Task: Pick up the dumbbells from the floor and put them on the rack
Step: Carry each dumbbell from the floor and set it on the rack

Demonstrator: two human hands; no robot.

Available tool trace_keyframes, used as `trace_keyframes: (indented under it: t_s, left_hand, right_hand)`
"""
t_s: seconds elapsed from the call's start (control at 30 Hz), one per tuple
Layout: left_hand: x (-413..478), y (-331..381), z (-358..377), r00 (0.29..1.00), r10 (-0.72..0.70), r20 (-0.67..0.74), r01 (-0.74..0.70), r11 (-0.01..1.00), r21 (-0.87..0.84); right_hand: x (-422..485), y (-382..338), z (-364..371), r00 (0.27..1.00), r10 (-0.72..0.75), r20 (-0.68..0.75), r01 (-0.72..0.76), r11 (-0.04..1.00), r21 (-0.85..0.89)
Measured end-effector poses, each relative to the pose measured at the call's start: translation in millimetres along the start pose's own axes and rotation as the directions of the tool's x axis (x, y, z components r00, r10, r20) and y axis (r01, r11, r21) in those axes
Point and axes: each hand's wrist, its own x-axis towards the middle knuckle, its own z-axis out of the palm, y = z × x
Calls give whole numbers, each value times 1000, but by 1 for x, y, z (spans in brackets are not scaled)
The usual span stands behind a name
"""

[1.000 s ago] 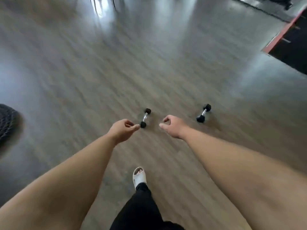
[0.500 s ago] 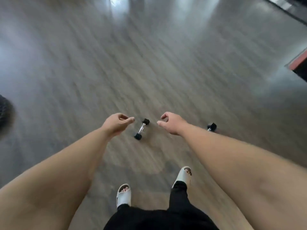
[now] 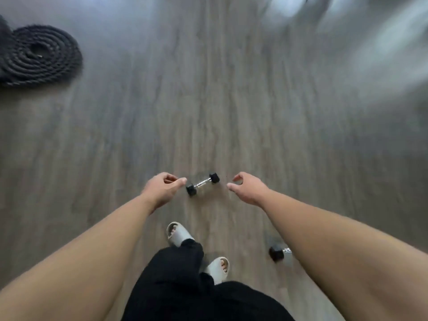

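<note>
Approach is the step in hand: both arms are extended over the wood floor, nothing yet lifted. One hex dumbbell is seen lying between the hands, its near head just beside the left hand, whose fingers are loosely curled and empty. The right hand is held released, also empty. A second dumbbell is partly hidden below the right forearm. No rack is shown. Bending lower and closing around the chrome handle is judged to be required next.
</note>
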Motion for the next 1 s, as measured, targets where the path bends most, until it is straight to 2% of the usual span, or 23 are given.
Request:
trace_keyframes:
  t_s: [0.23, 0.4, 0.6, 0.77, 0.9, 1.0]
  left_hand:
    - [80, -34, 15, 969, -245, -36, 228, 940, -253]
    - [157, -65, 55, 935, -347, -71, 316, 908, -275]
    - [246, -136, 153, 897, -441, -31, 419, 870, -259]
    - [341, -200, 232, 863, -506, -14, 483, 832, -274]
    - [418, -248, 289, 859, -511, -37, 489, 839, -239]
    - [464, -274, 325, 848, -526, -63, 504, 837, -214]
  right_hand:
    - [115, -7, 0, 999, 9, 40, -8, 999, -34]
    - [224, 9, 28, 996, 4, 85, 3, 996, -87]
    - [373, 54, 107, 972, 32, 231, 18, 977, -213]
    - [494, 100, 175, 960, 42, 277, 41, 958, -285]
    - [567, 132, 223, 963, 43, 267, 37, 957, -288]
    - [606, 156, 259, 962, 51, 267, 11, 974, -226]
